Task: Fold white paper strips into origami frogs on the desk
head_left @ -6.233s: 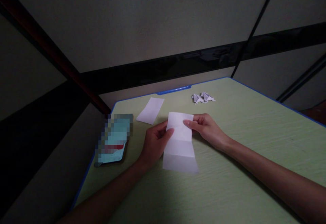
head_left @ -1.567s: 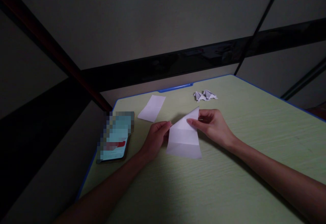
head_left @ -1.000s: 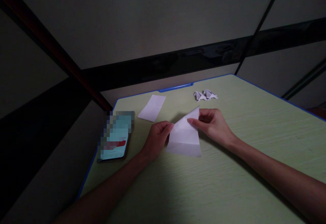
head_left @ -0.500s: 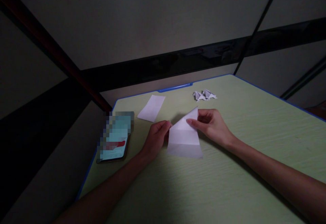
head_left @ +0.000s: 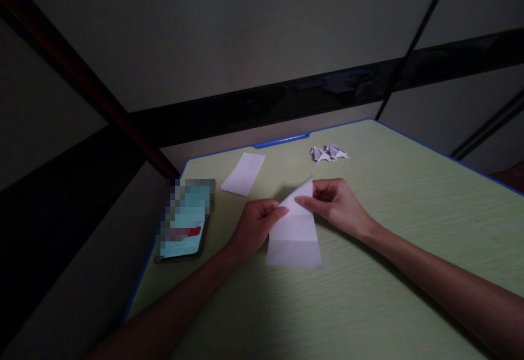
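One phone (head_left: 184, 223): lies flat at the left edge of the counter (head_left: 388, 229), screen lit and blurred, well apart from both hands.
Paper slip (head_left: 244, 173): white, rectangular, flat on the counter just beyond the phone and near the far blue rim (head_left: 282, 141); nothing touches it.
Left hand (head_left: 254, 226): closed on the left edge of the white sheet (head_left: 293, 240), thumb on top, fingers beneath; forearm comes in from the lower left.
White sheet: held between both hands at mid-counter. Top folded on a diagonal to a point at the upper right; two cross creases show on the lower part. Whether the near edge touches the counter cannot be told.
Right hand (head_left: 338, 207): pinched on the sheet's upper right side just below the point, forefinger laid over the folded flap, remaining fingers curled behind.
Folded paper figures (head_left: 328, 153): small white cluster on the counter beyond the right hand, near the far rim, apart from the sheet.
Counter: pale green top with a blue rim; lighting dim.
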`<state>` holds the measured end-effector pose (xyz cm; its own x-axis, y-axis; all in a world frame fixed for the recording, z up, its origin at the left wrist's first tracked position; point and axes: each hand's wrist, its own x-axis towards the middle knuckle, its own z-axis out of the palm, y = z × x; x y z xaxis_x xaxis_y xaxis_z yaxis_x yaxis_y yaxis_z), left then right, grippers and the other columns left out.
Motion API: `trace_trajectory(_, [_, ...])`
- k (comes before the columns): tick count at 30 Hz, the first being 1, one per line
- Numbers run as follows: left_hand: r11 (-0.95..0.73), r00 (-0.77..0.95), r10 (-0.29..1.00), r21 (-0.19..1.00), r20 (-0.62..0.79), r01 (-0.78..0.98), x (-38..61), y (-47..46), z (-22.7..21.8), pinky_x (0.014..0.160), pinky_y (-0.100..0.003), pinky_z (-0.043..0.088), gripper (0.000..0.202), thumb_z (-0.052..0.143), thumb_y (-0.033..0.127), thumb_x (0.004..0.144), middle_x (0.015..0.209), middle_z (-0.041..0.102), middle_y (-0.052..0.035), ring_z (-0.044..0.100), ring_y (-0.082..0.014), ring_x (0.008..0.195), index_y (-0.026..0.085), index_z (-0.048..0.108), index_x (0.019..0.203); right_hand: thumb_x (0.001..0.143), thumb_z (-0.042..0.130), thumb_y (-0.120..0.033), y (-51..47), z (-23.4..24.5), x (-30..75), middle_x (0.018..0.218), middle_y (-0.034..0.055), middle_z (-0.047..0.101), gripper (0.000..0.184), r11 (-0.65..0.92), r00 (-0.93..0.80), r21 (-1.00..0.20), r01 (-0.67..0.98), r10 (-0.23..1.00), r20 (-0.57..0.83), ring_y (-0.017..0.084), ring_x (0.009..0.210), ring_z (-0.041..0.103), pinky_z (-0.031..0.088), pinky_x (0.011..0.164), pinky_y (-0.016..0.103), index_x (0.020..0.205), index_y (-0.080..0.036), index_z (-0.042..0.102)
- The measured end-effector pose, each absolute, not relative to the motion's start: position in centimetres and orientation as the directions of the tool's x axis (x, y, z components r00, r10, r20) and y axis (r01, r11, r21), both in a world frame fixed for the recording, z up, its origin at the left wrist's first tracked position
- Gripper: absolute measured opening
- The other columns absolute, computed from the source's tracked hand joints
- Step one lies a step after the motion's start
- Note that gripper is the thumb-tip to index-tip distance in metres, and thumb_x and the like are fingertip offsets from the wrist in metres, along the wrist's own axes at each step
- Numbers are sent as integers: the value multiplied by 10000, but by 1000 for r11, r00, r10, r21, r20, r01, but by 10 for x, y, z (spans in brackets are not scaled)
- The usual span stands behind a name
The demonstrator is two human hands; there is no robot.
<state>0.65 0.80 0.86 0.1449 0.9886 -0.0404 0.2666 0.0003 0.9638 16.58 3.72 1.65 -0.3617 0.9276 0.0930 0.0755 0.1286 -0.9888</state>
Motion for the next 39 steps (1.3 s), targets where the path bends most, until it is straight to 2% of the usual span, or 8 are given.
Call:
trace_trajectory(10, [1,159,986,967,-43,255,7,8,9,399,-181,181,292,508,355,678,462,342,58,270,-46,435,135,445,497,623,614,-249,38,17,166,523,-15,520,163,116,-386,-991,65,919,82,71,455,448,336,430,203,560,-115,548])
trace_trajectory(20, [64,145,987,995,-74,74,3,13,-2,420,-188,215,360,502,434,668,469,376,45,306,-53,446,125,443,495,615,612,-248,38,16,168,551,3,552,150,119,-379,-991,53,921,90,83,477,475,371,456,220,589,-108,563])
trace_trajectory(26, [103,133,985,994,-106,29,1,15,-6,430,-195,236,359,522,439,653,454,382,46,336,-58,436,125,451,494,627,592,-240,38,16,168,571,14,568,134,127,-367,-991,47,925,101,86,484,487,377,459,223,603,-110,569])
trace_trajectory(32, [80,117,988,983,-100,167,4,10,4,392,-191,198,355,478,419,684,405,363,54,300,-52,383,137,437,472,623,592,-244,38,17,168,549,10,556,136,131,-356,-989,61,929,101,91,470,481,372,448,229,597,-111,571])
trace_trajectory(36, [-51,38,998,949,41,312,7,6,9,386,-193,176,362,444,368,711,400,288,61,265,-49,394,156,347,434,621,595,-244,38,17,168,543,7,549,138,134,-355,-989,64,929,103,88,469,473,370,451,231,589,-112,569])
trace_trajectory(39, [-108,10,994,937,111,332,7,5,10,389,-190,181,366,428,356,720,425,271,59,256,-47,413,160,313,433,616,598,-249,37,18,167,542,7,546,144,129,-351,-990,59,931,101,87,469,470,371,452,232,585,-112,565])
